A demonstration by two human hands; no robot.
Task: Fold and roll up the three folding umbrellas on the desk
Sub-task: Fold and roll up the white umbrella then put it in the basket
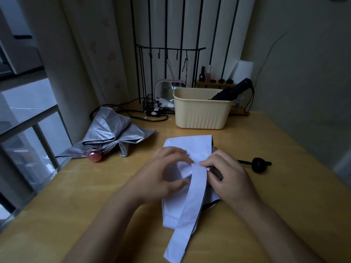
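the white umbrella (190, 147) lies in the middle of the worktop (275, 186), right under both hands. its flattened cloth runs near to far. from its middle a long fabric strip (190, 205) trails toward the near edge, slanting a little left.

the right hand (228, 173) pinches the far end of that strip between curled fingers (204, 164), with something dark and narrow half hidden beneath them. the left hand (161, 175) sits just left of the same spot, fingers bent over a bunched fold of the cloth and thumb tucked under it, so it grasps the umbrella too. the two sets of fingertips nearly meet. whatever comes next turns on this: the loose length hangs toward the person, away from the pinch, and the left hand is nearer the bulk of the cloth.

the cloth looks thin, pale and crisp, holding sharp creases - likely slippery, so folds may spring open if let go.

a round black knob (258, 164) on a short stem lies just right of the right hand; i cannot tell whether it joins this umbrella.

far left, a crumpled silver umbrella (112, 131) with a glossy pink handle (95, 156) lies unrolled. a black umbrella (233, 90) stands rolled in a ribbed cream basket (199, 114) - one seems done.
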